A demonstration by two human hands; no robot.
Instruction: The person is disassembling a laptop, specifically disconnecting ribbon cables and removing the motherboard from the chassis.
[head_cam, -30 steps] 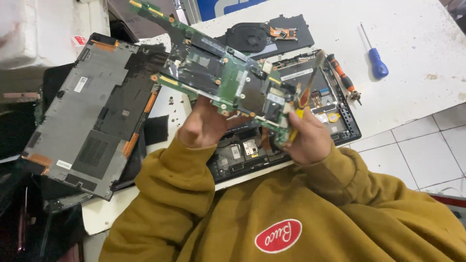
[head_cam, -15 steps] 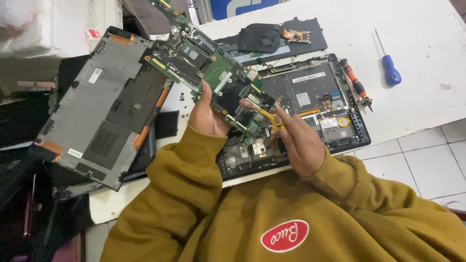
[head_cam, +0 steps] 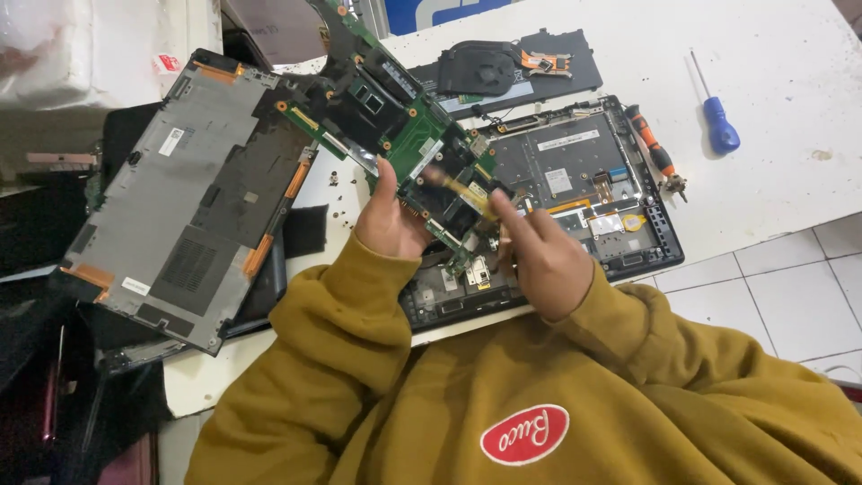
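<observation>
1. The left hand [head_cam: 388, 224] grips the green circuit board [head_cam: 395, 135] by its edge, thumb on top.
2. The right hand [head_cam: 539, 256] pinches a yellow tool [head_cam: 458, 187], tip on the board, above the open laptop case [head_cam: 584, 189].

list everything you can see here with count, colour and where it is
circuit board: 1, green, held up over the table's middle
yellow-handled tool: 1, against the board
open laptop base: 1, black, under the hands
bottom cover: 1, grey with orange tabs, left
fan and heatsink: 1, black and copper, top centre
blue screwdriver: 1, right
orange-black screwdriver: 1, at the base's right edge
table: 1, white
left hand: grips the board's lower edge
right hand: holds the tool
</observation>
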